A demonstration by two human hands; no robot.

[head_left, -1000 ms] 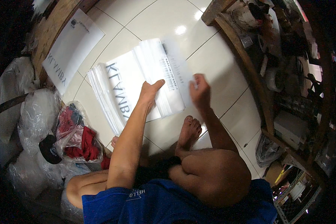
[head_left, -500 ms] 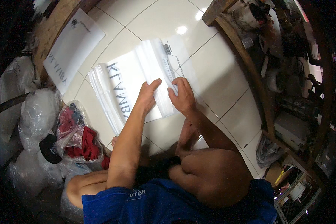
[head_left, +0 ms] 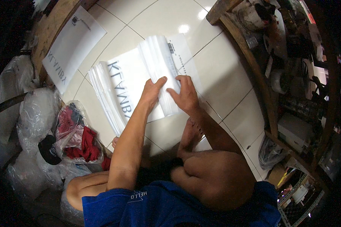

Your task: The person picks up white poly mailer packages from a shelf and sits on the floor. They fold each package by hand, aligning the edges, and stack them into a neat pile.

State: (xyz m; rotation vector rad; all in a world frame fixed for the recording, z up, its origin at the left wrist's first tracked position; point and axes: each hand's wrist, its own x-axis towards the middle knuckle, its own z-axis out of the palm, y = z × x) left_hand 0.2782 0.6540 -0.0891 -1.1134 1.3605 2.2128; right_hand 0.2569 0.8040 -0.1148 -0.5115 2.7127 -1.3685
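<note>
A stack of white translucent plastic bags [head_left: 134, 68] with dark printing lies on the floor in front of me, its left and right parts raised in thick folds. My left hand [head_left: 154, 92] presses on the left side of the right-hand folded bundle, thumb laid over its top. At the bundle's right side, my right hand [head_left: 187, 94] curls its fingers around the edge with the thumb on top. The bundle sits between both hands; the undersides of the fingers are hidden.
A single printed white sheet [head_left: 74, 49] lies at the far left against a wooden beam [head_left: 49, 41]. Clear plastic bags [head_left: 38, 109], one holding red cloth [head_left: 85, 145], and a black cap-like item [head_left: 49, 150] are at my left. A cluttered wooden rack [head_left: 250, 64] stands right.
The folded bundle's far end has risen slightly and looks fuller. My right thumb has moved left over the bundle, and its fingers have shifted a little along the edge.
</note>
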